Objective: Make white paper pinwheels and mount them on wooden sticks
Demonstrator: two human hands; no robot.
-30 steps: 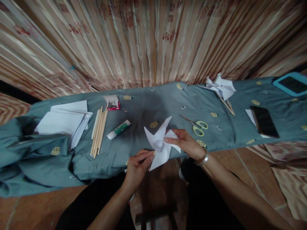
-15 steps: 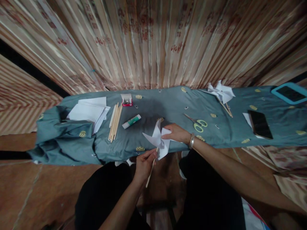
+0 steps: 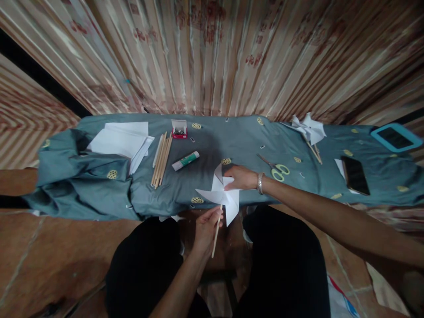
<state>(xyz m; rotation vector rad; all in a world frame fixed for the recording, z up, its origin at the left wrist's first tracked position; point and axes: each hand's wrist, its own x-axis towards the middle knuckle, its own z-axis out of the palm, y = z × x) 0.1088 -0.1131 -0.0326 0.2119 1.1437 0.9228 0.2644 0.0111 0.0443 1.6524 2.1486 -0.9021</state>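
A white paper pinwheel (image 3: pixel 217 196) on a thin wooden stick (image 3: pixel 216 238) is held over the near edge of the cloth-covered table. Fingers of my left hand (image 3: pixel 207 225) are closed around the stick just below the blades. My right hand (image 3: pixel 243 177), with a silver bracelet at the wrist, pinches the pinwheel's paper near its centre, thumb on the front. The blades fan out between both hands. A glue stick (image 3: pixel 185 160) lies to the left of the pinwheel, and green-handled scissors (image 3: pixel 274 168) lie beyond my right wrist.
Toward the left are white paper sheets (image 3: pixel 119 139), several wooden sticks (image 3: pixel 162 161) and a small red box (image 3: pixel 179 129) of metal pins. At the right lie finished-looking pinwheels (image 3: pixel 311 128), a phone (image 3: pixel 356 176) on paper and a blue-framed tablet (image 3: pixel 395 137). A curtain (image 3: pixel 212 62) hangs behind.
The pinwheel has turned slightly, its blades now facing me more openly, and its stick stands more upright. My left hand has moved a little right and down. The camera view has shifted slightly.
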